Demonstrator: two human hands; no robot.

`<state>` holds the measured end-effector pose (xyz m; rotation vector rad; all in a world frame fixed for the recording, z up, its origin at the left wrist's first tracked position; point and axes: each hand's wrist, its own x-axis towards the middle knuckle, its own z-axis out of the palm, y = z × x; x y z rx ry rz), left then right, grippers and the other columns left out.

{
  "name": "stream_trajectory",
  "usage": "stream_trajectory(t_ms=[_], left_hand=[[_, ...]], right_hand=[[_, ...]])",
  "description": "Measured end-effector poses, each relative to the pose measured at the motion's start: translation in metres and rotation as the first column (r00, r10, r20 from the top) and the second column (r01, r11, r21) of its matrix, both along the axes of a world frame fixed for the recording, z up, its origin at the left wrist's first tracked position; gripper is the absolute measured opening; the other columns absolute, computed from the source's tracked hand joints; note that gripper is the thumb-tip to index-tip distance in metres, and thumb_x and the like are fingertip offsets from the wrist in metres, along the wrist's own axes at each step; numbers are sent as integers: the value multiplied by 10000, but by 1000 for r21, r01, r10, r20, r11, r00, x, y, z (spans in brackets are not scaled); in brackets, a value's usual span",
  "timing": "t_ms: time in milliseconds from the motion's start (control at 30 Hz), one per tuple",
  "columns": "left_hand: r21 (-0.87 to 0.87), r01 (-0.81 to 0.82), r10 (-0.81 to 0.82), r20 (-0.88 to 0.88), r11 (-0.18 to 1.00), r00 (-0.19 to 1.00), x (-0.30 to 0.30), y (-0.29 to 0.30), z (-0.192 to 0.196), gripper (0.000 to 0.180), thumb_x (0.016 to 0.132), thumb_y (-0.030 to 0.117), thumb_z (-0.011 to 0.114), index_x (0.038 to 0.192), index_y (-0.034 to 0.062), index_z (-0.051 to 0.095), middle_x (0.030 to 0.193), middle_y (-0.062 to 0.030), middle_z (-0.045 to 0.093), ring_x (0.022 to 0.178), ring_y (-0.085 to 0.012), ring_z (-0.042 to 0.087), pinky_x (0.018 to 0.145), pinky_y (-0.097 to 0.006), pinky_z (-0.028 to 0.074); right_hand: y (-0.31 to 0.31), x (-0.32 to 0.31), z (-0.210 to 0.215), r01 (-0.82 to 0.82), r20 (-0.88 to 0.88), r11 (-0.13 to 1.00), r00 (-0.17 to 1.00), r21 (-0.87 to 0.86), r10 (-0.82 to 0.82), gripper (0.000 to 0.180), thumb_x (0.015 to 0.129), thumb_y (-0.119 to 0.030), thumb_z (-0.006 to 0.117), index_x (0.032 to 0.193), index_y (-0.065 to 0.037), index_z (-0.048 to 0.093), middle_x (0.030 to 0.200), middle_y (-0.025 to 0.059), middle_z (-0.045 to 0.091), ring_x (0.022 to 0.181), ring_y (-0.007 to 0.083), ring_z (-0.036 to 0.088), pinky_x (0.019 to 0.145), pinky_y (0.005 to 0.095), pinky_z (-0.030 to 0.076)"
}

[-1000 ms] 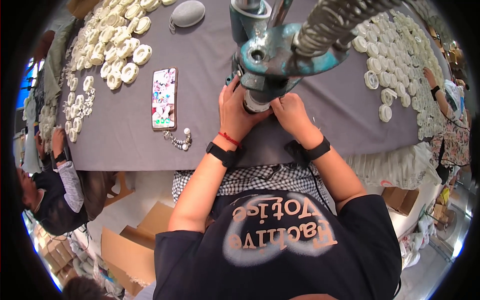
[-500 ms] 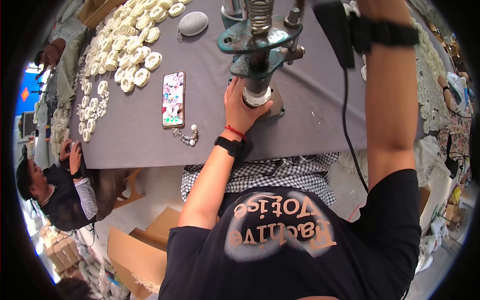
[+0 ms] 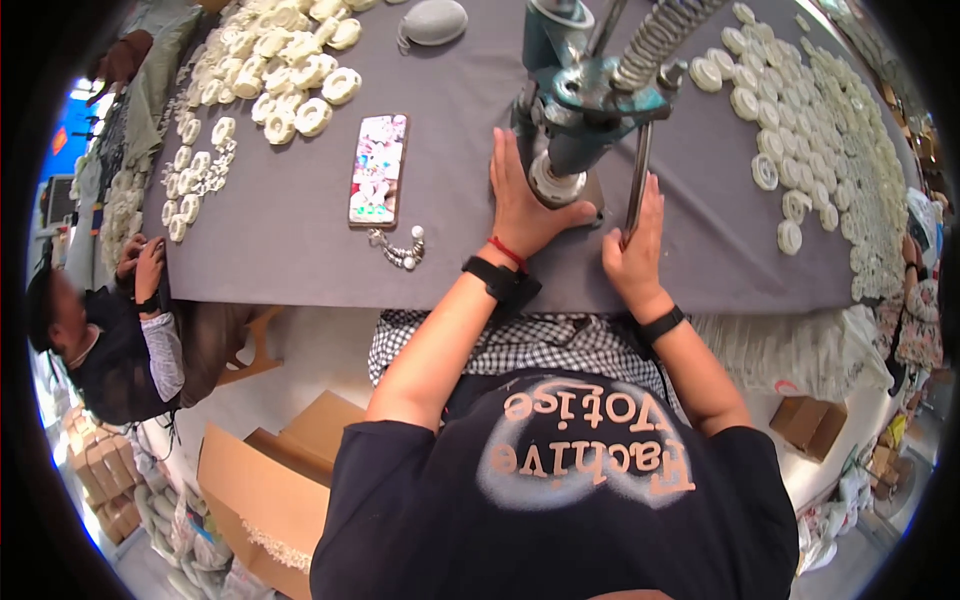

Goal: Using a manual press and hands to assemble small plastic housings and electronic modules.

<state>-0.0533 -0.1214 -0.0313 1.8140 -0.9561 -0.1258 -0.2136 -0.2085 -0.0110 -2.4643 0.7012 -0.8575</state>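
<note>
A green hand press (image 3: 590, 95) with a coil spring stands on the table in front of me. Its ram meets a white round plastic part (image 3: 556, 181) on the base. My left hand (image 3: 527, 200) steadies this part, thumb on the near side and fingers stretched along the far left side. To the right, the press's metal lever (image 3: 640, 180) points down toward me. My right hand (image 3: 637, 250) is on its lower end, the rod between thumb and fingers, with the fingers pointing away from me.
White round plastic parts (image 3: 290, 75) are heaped at the far left, more (image 3: 790, 150) at the right. A phone (image 3: 378, 170) with a beaded strap and a grey oval case (image 3: 433, 22) lie left of the press. A person (image 3: 110, 330) sits at the left; an opened cardboard box (image 3: 270, 490) stands below.
My right hand has come down from high at the right to near the table's front edge, bringing the lever down. My left hand stays at the white part. The whole view has shifted.
</note>
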Motion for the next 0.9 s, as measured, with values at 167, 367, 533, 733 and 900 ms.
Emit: stream_trajectory(t_ms=[167, 367, 533, 733, 900], left_hand=[[45, 12, -14, 32, 999, 999, 8, 14, 16, 1018, 558, 353, 866, 1360, 6, 342, 1354, -192, 428, 1294, -351, 367, 1093, -488, 231], [120, 181, -197, 145, 976, 970, 21, -1, 55, 663, 590, 336, 841, 1107, 44, 548, 1031, -131, 615, 1019, -327, 575, 1015, -450, 363], [67, 100, -108, 139, 993, 984, 10, 31, 56, 791, 569, 284, 840, 1242, 22, 519, 999, -132, 634, 959, -333, 592, 913, -427, 425], [289, -13, -23, 122, 957, 992, 89, 93, 67, 644, 654, 252, 822, 1192, 13, 562, 1048, -131, 613, 961, -247, 598, 833, -361, 479], [83, -460, 360, 506, 884, 784, 212, 87, 106, 746, 821, 342, 717, 1350, -71, 392, 1275, -214, 533, 1151, -306, 537, 972, -373, 418]], right_hand=[[23, -42, 69, -237, 256, 971, 941, 36, 220, 539, 818, -23, 555, 1323, 41, 377, 1374, 248, 420, 1318, 418, 361, 1101, 495, 250], [-21, 14, 192, -667, 854, 722, 472, 184, 218, 518, 949, -307, 457, 1332, 37, 402, 1243, 199, 542, 1216, 336, 474, 1088, 465, 309], [-37, 66, 156, -267, 580, 924, 812, 274, 63, 408, 949, -164, 504, 1307, 25, 445, 1242, 133, 551, 1177, 205, 495, 1005, 301, 368], [-74, -36, 48, 91, 54, 990, 995, -105, -85, 501, 796, -120, 618, 1252, 24, 470, 1223, 220, 526, 1108, 389, 511, 938, 426, 434], [-211, -107, 2, 552, -168, 807, 792, -211, -586, 532, 786, -197, 629, 1238, 35, 473, 1221, 265, 504, 1134, 422, 478, 975, 460, 390]])
